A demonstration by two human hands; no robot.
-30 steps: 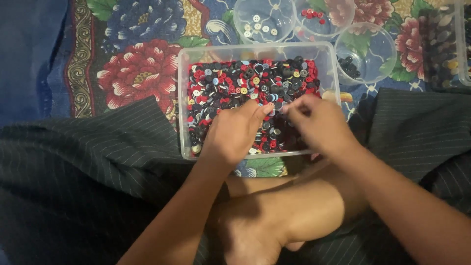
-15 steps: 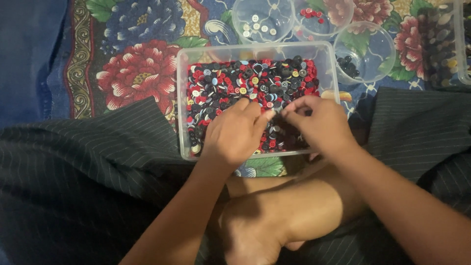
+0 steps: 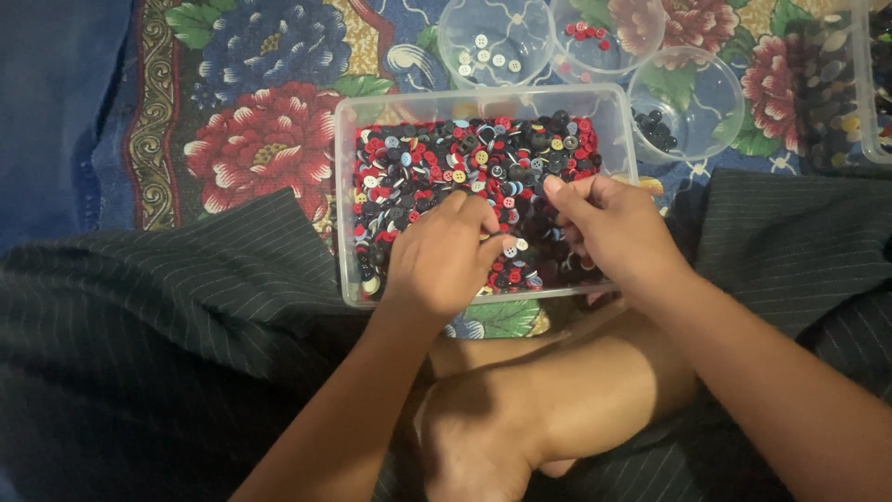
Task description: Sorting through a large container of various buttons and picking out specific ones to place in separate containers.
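Buttons [image 3: 446,163], red, black and white, fill the clear tub [image 3: 346,186]; both hands' closure cannot be told.

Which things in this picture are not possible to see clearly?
Head view:
- Buttons under the left hand and right hand in the clear rectangular plastic box: hidden, any grip too.
- Clear container at the right edge: cut off.
- Dark buttons in the round clear bowl: too small.
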